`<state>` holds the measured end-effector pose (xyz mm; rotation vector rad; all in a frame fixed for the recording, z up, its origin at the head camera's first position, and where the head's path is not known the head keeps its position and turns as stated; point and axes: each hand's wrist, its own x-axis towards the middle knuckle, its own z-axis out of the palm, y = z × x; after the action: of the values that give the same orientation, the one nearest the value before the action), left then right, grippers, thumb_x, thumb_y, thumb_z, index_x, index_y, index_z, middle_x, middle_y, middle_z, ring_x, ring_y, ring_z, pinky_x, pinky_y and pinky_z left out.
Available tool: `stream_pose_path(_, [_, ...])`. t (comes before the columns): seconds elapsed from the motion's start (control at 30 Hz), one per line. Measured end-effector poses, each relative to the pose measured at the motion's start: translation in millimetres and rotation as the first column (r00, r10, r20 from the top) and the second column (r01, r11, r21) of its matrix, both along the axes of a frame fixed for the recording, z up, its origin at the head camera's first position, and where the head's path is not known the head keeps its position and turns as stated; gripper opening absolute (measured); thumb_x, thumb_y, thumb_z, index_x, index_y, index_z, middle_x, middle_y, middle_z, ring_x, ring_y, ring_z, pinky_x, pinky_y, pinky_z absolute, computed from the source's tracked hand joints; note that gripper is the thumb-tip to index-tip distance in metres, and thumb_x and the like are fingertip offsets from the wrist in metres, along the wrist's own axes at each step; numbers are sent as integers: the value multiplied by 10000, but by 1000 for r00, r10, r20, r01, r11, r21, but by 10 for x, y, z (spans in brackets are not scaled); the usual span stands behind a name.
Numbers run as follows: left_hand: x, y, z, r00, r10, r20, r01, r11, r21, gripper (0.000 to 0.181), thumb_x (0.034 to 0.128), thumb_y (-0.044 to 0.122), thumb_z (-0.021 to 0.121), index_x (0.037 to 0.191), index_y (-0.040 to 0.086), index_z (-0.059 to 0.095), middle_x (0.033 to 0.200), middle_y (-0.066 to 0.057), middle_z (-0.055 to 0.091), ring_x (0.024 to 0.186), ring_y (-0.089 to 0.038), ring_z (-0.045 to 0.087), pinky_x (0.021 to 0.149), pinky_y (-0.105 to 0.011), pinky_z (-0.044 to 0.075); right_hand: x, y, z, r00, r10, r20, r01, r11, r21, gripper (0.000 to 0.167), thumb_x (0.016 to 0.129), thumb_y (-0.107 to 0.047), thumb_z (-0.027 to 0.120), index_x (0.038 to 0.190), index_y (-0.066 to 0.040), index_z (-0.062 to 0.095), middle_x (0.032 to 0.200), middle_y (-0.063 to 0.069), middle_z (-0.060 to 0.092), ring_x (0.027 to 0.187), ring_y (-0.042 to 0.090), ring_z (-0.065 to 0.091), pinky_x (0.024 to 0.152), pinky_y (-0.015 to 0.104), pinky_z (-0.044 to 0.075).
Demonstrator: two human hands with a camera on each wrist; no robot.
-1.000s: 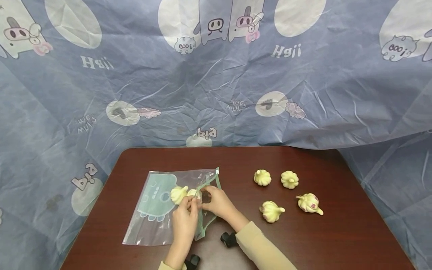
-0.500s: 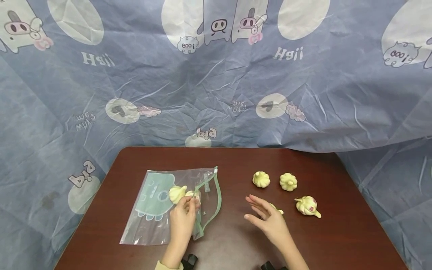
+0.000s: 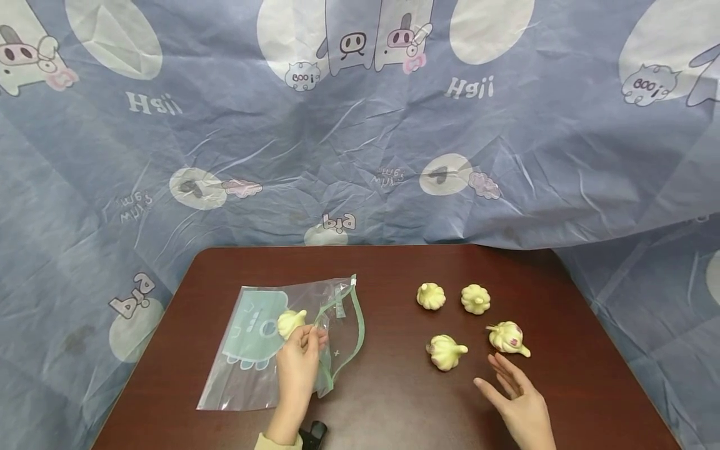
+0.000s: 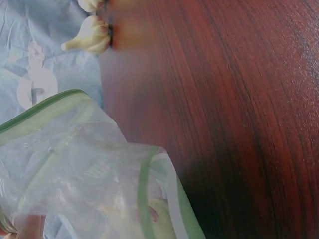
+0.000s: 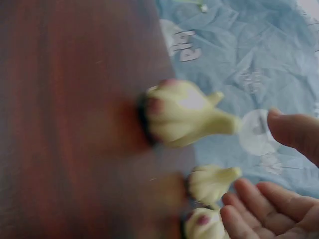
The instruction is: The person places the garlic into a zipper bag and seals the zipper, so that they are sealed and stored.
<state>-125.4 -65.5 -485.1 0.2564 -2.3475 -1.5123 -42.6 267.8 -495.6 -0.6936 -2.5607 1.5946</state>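
My left hand [image 3: 299,362] pinches the green-edged mouth of a clear zip bag [image 3: 236,387], which lies on its side with the mouth facing right. One garlic bulb [image 3: 290,323] shows inside, beside my fingertips. In the left wrist view, the bag [image 4: 75,174] fills the lower left, with a bulb [image 4: 162,219] behind its plastic. My right hand [image 3: 522,403], fingers spread and holding nothing, hovers just below the purple-marked garlic bulb [image 3: 507,338]. In the right wrist view, that hand [image 5: 279,209] has its palm and thumb apart near the bulbs.
Two pale bulbs stand toward the back, one [image 3: 430,296] left of the other [image 3: 475,299]. Another bulb [image 3: 445,352] lies nearer, left of my right hand. A patterned blue cloth [image 3: 360,156] hangs behind the brown table [image 3: 388,400].
My right hand has let go of the bag's mouth and moved right, past the near pale bulb, to the purple-marked one. My left hand has stayed on the bag.
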Motion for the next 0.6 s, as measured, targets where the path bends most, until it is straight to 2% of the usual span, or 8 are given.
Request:
stream_pose_path(0.07, [0, -2, -7, 1000, -2, 11, 1, 1000, 6, 141, 965, 68, 589, 934, 7, 713, 803, -109, 765, 702, -193, 750, 596, -119, 546, -15, 29, -60, 993, 66, 93, -68, 998, 17, 903, 838, -429, 769, 1531, -82, 307, 1526, 151, 434, 1376, 205, 453, 1069, 230, 442])
stream_pose_path(0.13, [-1, -4, -10, 1000, -3, 23, 2, 1000, 15, 146, 969, 75, 586, 946, 7, 713, 809, -111, 766, 707, -192, 751, 597, -115, 545, -58, 34, -111, 982, 136, 130, -141, 990, 26, 977, 834, -439, 769, 1547, -39, 234, 1558, 203, 357, 1434, 384, 339, 1128, 374, 392])
stream_pose_path(0.17, [-3, -4, -9, 1000, -4, 29, 3, 1000, 23, 149, 971, 79, 584, 953, 5, 712, 814, -114, 766, 712, -192, 752, 600, -114, 546, -84, 32, -132, 977, 162, 135, -168, 985, 31, 994, 834, -427, 773, 1548, -19, 213, 1565, 222, 330, 1441, 412, 310, 1140, 439, 361])
stream_pose_path(0.37, [2, -10, 18, 998, -17, 62, 13, 998, 65, 168, 980, 88, 571, 995, -17, 702, 847, -136, 766, 744, -218, 756, 625, -151, 572, -254, -17, -226, 969, 220, 110, -226, 973, 46, 1009, 813, -352, 809, 1536, 18, 209, 1578, 228, 279, 1452, 416, 279, 1164, 469, 330])
stream_pose_path(0.6, [-14, -30, 46, 997, -40, 63, 33, 993, 112, 187, 983, 81, 563, 1051, -47, 682, 885, -160, 763, 765, -251, 758, 644, -174, 584, -417, -115, -326, 967, 250, 55, -253, 965, 60, 1005, 795, -338, 829, 1527, 16, 237, 1571, 236, 274, 1440, 427, 307, 1151, 478, 354])
